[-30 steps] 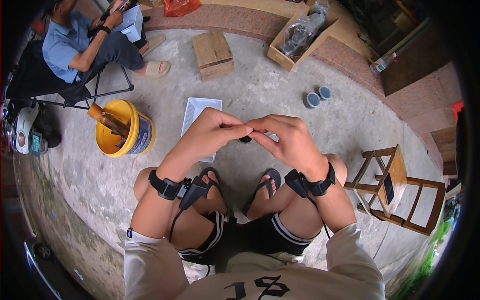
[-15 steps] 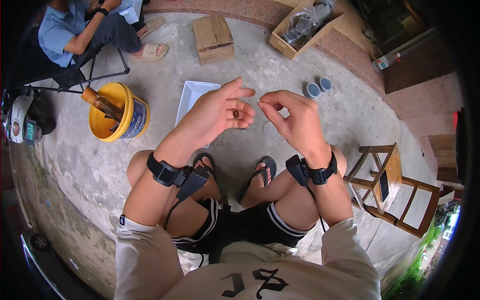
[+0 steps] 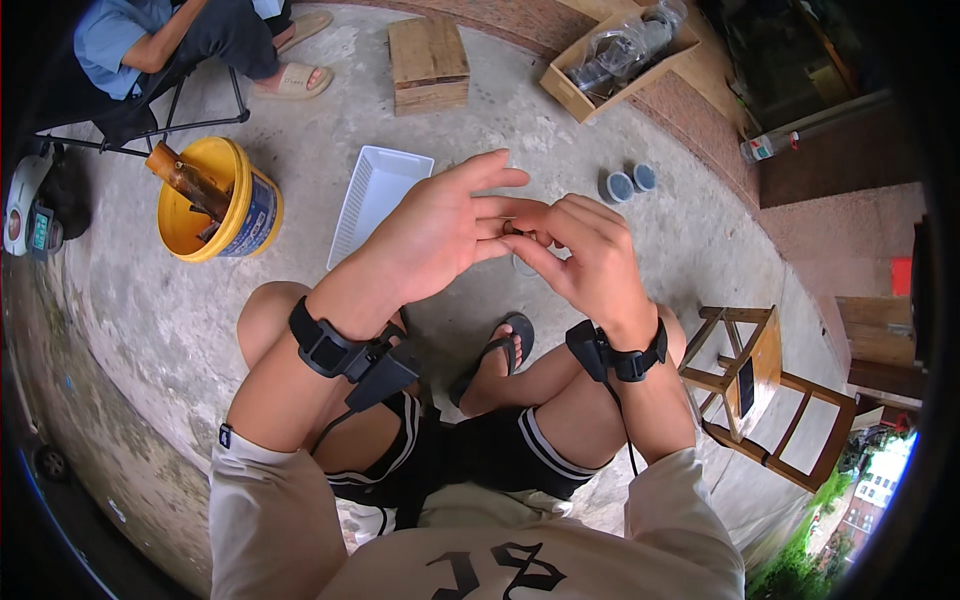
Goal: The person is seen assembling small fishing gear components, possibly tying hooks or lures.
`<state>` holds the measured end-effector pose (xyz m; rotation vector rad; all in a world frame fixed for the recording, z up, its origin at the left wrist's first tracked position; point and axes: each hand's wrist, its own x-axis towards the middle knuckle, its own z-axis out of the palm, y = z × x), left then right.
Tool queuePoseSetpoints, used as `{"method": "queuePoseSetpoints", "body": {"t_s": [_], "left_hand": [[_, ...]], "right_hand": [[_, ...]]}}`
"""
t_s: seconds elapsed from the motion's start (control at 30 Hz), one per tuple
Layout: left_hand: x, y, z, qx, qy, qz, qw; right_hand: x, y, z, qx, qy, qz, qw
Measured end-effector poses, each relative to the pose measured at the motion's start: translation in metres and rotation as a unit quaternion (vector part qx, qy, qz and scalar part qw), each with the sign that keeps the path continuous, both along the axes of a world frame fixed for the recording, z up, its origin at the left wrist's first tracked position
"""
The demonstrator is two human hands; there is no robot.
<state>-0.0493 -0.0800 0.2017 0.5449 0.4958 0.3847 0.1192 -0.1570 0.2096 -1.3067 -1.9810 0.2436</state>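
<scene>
My left hand is held palm up with its fingers stretched out and apart. At its fingertips is a small dark ring-shaped piece, partly covered by fingers. My right hand meets the left fingertips there, its thumb and forefinger pinched at the dark piece. Beyond the left wrist, a white slotted plastic tray lies on the floor. A pale round disc shows in part below the right fingers. Two small tubs with blue-grey contents, a near tub and a far tub, stand beyond my right hand.
A yellow bucket holding a brown tube stands at left. Behind it sits a person on a folding chair. A wooden box and a carton with plastic-wrapped items are at the back. A wooden chair lies at right.
My right hand has moved left onto the left fingertips and pinches at the dark piece, which lay on the left fingers before. The left fingers have straightened. The whole view has shifted slightly.
</scene>
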Motion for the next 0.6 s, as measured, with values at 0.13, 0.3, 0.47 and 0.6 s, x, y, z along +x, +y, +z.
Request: {"method": "queuePoseSetpoints", "body": {"t_s": [0.13,0.3,0.47,0.6], "left_hand": [[-0.0015,-0.0006,0.0017,-0.007,-0.006,-0.008,1.000],[-0.0026,-0.0005,0.0023,-0.001,-0.009,-0.008,1.000],[-0.0020,-0.0011,0.0014,0.018,-0.016,0.003,1.000],[-0.0023,-0.0015,0.0011,0.018,-0.032,0.001,0.999]], "right_hand": [[-0.0022,0.0026,-0.0023,0.012,-0.005,0.006,1.000],[-0.0029,0.0038,-0.0036,0.033,-0.012,-0.002,0.999],[-0.0017,0.0030,-0.0033,0.043,-0.004,0.002,0.999],[-0.0009,0.0013,-0.0030,0.042,0.007,-0.001,0.999]]}}
